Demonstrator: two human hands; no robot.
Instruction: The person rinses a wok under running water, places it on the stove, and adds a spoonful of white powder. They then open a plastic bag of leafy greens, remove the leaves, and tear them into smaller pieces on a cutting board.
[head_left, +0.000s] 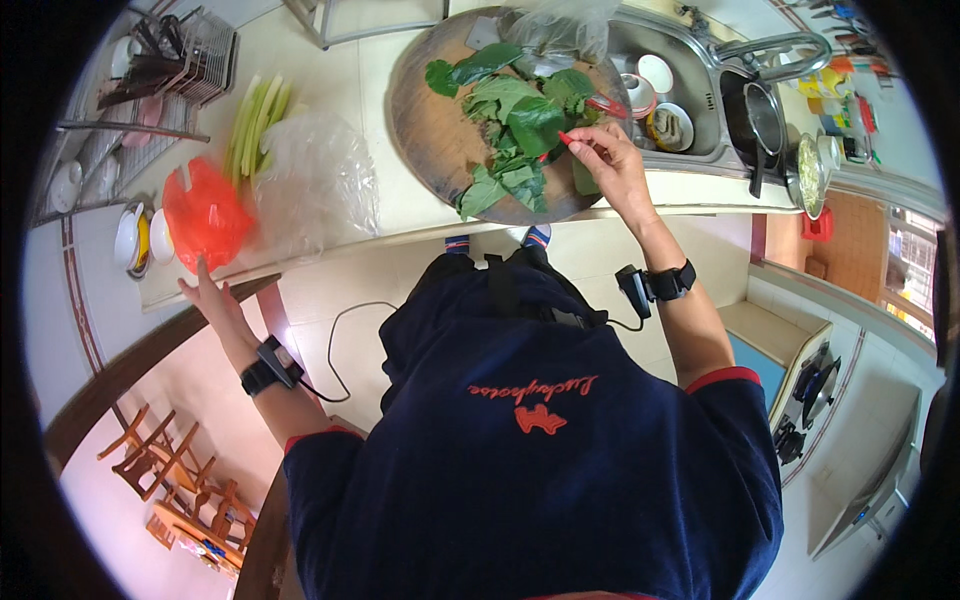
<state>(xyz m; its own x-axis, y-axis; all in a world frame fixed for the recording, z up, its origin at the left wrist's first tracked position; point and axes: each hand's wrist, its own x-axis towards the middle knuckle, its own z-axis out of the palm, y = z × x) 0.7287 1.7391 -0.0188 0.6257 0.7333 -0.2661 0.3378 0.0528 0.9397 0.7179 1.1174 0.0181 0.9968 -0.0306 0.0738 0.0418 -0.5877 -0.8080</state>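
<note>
Between the thumb and fingers of my right hand (611, 161) is a small red chili pepper (565, 138), just above green leaves (534, 124) on a round wooden cutting board (427, 112). A red-handled tool (606, 105) lies by the leaves, partly hidden. My left hand (216, 296) is at the counter's left front, fingers apart, touching or just in front of a red plastic bag (204, 214); it holds nothing visible. Beside that bag are pale green celery stalks (256, 127) and a clear plastic bag (319, 184). Another clear bag (562, 34) rests at the board's back.
A steel sink (690, 60) with bowls (670, 126) and a faucet (795, 49) adjoins the board on the right. A black pan (742, 112) and a strainer bowl (810, 176) stand beyond. Dish racks (202, 60) and stacked bowls (133, 240) occupy the left. The counter's front edge (382, 238) runs before me.
</note>
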